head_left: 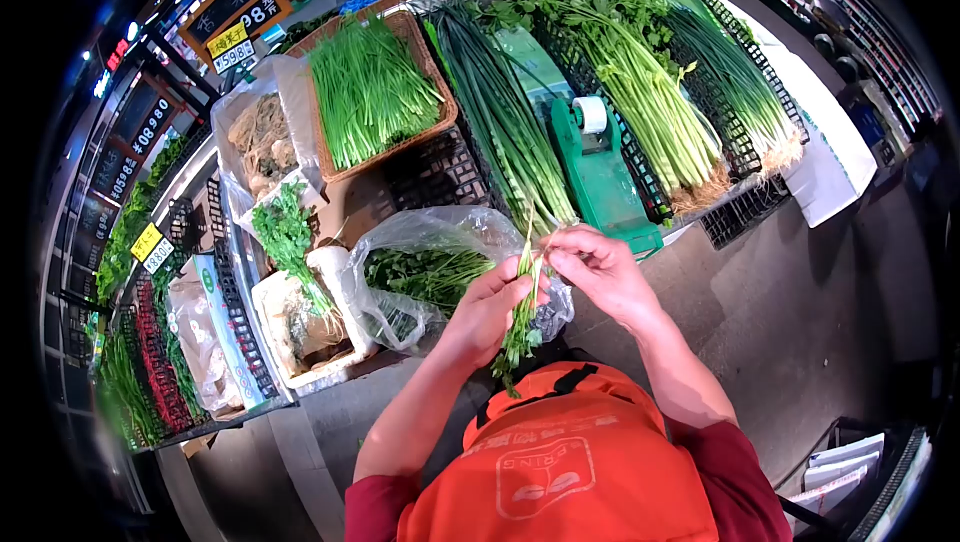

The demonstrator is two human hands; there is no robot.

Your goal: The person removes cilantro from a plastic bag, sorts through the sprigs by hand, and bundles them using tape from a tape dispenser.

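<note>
My left hand (492,308) is closed around a small bunch of leafy green herbs (519,334), its leaves hanging down and its pale stems pointing up. At the stem ends, the fingers of my right hand (600,267) are pinched on the thin stalks or roots. Just beyond my left hand lies a clear plastic bag (385,315), open, with more leafy greens (432,274) inside. Left of the bag, a loose bunch of herbs with pale roots (287,232) rests against a white foam box (337,272).
A green tape dispenser (605,187) stands beyond my right hand. Behind are a wicker basket (447,114) of chives (365,92), long dark green leeks or scallions (500,112) and celery (650,92) in black crates. Price signs (232,48) stand at the left.
</note>
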